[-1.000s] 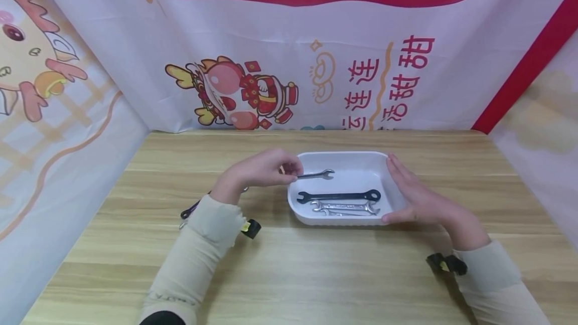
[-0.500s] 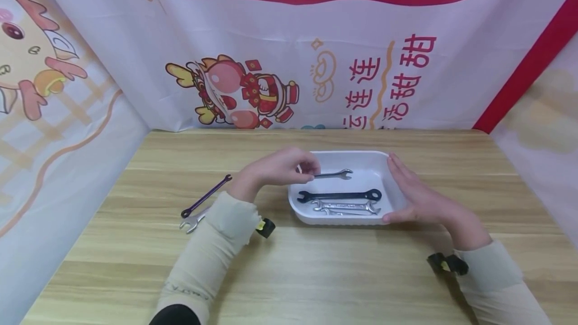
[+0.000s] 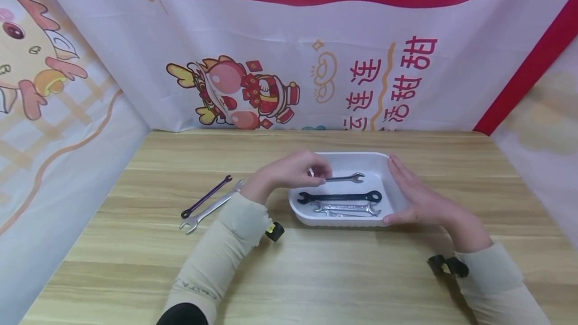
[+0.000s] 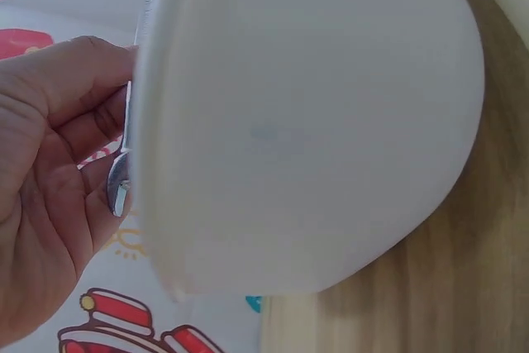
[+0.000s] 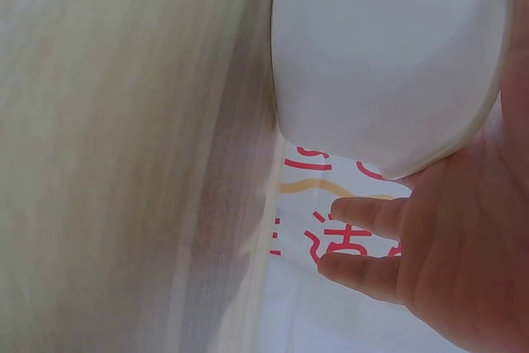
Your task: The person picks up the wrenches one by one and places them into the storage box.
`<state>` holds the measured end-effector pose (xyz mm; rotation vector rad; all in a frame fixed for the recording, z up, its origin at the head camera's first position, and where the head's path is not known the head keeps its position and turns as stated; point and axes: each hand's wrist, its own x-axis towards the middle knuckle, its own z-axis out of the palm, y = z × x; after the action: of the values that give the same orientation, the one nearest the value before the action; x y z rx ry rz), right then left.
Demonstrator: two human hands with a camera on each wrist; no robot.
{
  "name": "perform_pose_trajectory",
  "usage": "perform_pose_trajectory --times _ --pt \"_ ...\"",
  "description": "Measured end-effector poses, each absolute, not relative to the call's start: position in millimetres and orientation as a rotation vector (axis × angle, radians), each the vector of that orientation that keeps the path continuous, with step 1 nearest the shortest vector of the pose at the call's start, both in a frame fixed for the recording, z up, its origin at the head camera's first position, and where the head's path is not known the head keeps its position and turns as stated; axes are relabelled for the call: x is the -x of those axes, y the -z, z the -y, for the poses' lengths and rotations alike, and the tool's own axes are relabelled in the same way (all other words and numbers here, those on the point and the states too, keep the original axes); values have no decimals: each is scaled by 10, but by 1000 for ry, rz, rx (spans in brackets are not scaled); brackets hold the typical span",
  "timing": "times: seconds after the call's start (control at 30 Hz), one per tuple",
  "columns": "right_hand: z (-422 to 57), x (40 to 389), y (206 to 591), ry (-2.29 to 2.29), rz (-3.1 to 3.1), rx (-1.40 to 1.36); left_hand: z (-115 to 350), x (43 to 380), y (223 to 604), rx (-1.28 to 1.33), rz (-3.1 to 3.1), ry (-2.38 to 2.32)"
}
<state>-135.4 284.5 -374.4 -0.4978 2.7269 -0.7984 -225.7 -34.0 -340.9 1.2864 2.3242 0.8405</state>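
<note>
My left hand (image 3: 302, 170) pinches a silver open-end wrench (image 3: 347, 178) above the left part of a white tray (image 3: 295, 213). In the left wrist view the same wrench (image 4: 121, 179) shows between my fingertips and the tray's rim. My right hand (image 3: 417, 197) spans the tray's right end, thumb at the near corner and straight fingers at the far one. The right wrist view shows two of its fingers extended past the tray wall (image 5: 388, 55). Inside the tray lie a black wrench (image 3: 338, 196) and silver wrenches (image 3: 345, 208) along the near side.
Left of the tray, a purple wrench (image 3: 205, 197) and a larger silver wrench (image 3: 209, 211) lie slanted on the wooden table (image 3: 343, 275), the silver one partly behind my left forearm. A printed cloth (image 3: 271, 29) hangs along the table's back edge.
My left hand has moved right with the wrench, from the tray's left rim to further over its inside. The two table wrenches have come into view. My right hand stays put.
</note>
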Motion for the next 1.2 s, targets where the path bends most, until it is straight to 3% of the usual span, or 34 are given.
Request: perform_pose_trajectory --times 1.2 --pt "-2855 1352 3782 826 -2743 549 27 2468 3755 -1251 -2379 -665"
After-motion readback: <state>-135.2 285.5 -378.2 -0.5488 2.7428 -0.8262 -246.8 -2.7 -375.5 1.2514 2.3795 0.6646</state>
